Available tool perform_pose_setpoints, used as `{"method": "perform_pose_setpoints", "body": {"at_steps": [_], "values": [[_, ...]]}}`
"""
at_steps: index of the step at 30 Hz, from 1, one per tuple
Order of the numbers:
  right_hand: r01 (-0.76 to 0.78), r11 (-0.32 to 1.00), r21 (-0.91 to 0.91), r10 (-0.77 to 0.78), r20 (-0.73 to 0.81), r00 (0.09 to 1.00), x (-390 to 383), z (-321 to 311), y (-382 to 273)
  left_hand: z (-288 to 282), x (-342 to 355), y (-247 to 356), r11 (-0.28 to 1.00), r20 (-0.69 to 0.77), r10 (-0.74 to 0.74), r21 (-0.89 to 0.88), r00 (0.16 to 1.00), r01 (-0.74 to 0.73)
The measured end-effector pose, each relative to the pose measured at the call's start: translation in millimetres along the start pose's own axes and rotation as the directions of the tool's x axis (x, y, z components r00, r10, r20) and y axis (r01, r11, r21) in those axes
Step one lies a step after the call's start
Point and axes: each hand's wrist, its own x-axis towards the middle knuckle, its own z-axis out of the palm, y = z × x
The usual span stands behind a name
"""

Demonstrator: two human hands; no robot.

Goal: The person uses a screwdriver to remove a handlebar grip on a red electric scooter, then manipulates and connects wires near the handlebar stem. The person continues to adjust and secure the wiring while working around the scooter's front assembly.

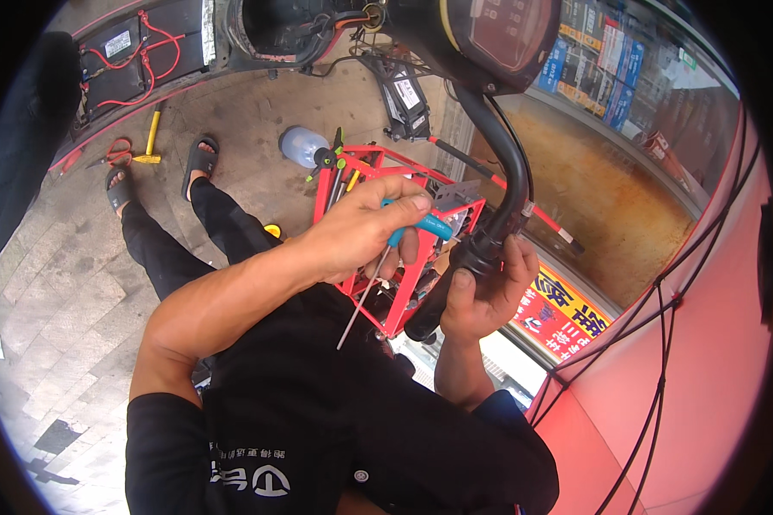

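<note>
My left hand (386, 223) is closed on a blue T-handled driver (432, 222); its long steel shaft hangs down-left, and the handle's right end points at the black handlebar's clamp (481, 249). Whether the tool touches the clamp, I cannot tell. My right hand (481, 292) wraps round the handlebar just beside that clamp, thumb and fingers curled on it. The curved bar (511, 163) rises to a dark display housing (502, 39) at the top.
A red tool cart (395, 318) stands under my hands. A plastic jug (303, 148), yellow-handled hammer (151, 146) and sandalled feet (199, 167) are on the pavement. Batteries (120, 60) lie upper left. A glass case (601, 112) and pink panel (678, 403) with black cords are at right.
</note>
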Motion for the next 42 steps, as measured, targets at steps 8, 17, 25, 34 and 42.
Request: {"method": "perform_pose_setpoints", "body": {"at_steps": [8, 17, 25, 34, 42], "values": [[0.074, 0.994, -0.074, -0.075, -0.014, 0.997, 4.3, 2.7, 0.4, -13.8, -3.2, 8.2, 0.837, 0.124, 0.195, 0.497, 0.973, -0.231], [0.13, 0.986, -0.102, -0.137, -0.073, 0.988, 6.5, 5.1, 3.1, -12.9, 4.7, -0.2, -0.129, 0.45, 0.717, 0.836, 0.533, -0.533], [0.11, 0.994, -0.027, -0.111, -0.071, 0.991, 6.3, 5.5, -2.3, -8.7, -2.8, 54.8, 0.117, 0.398, 0.08, 0.907, 0.914, -0.405], [0.187, 0.981, -0.051, -0.192, -0.124, 0.974, 10.2, 4.9, -2.3, 11.3, -8.0, 35.7, -0.492, 0.346, 0.322, 0.856, 0.881, -0.157], [0.235, 0.972, -0.021, -0.235, -0.163, 0.958, 11.1, 3.9, -2.5, -0.5, -13.9, 28.5, 0.758, -0.085, 0.194, 0.645, 0.977, -0.095]]}}
